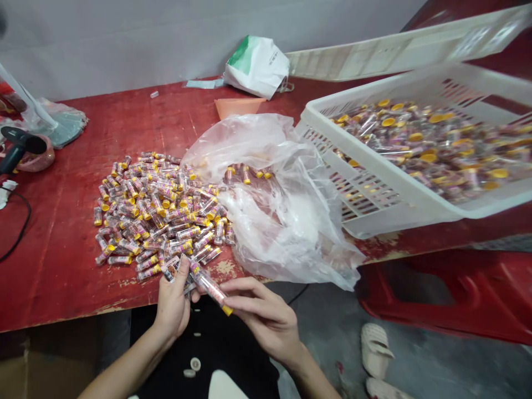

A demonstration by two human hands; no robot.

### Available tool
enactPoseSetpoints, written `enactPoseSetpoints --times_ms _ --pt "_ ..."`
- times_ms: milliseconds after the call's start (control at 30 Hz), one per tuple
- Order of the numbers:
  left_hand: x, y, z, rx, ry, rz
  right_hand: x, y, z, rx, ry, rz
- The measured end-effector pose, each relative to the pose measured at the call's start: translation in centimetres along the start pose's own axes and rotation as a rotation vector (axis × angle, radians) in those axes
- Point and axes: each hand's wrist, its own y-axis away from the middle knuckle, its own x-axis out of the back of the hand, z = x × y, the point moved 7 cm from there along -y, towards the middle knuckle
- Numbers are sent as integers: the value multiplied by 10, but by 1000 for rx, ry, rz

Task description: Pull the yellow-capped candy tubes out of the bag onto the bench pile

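Note:
My left hand (172,302) and my right hand (261,318) are at the near edge of the red wooden table (70,266). Between them is a clear plastic tube with a yellow cap (210,289), held at an angle. My left hand pinches its upper end and a small printed card (171,268). My right fingers rest along its lower half. Just beyond lies a heap of similar capped tubes (153,213), partly running under a crumpled clear plastic bag (270,199). A tilted white lattice crate (415,160), full of more tubes, sits to the right.
A second white crate (399,52) stands behind, with a white-and-green bag (256,66) and an orange sheet (239,107) at the table's back. A black handheld device (20,145) and cord lie left. A red stool (449,293) and slippers (376,349) are below right.

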Motion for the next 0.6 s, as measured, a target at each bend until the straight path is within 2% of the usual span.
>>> enactPoseSetpoints --times_ms 167,333,500,600 --pt "-3 7 -1 -18 -26 -76 2 0 -5 -2 119 69" --pt "-7 12 -3 -1 -47 -116 -14 -9 -11 54 118 -5" --pt "-10 16 -9 17 -73 -128 -11 -9 1 26 54 284" --pt "-7 16 -12 10 -59 -106 -12 -7 5 14 47 347"
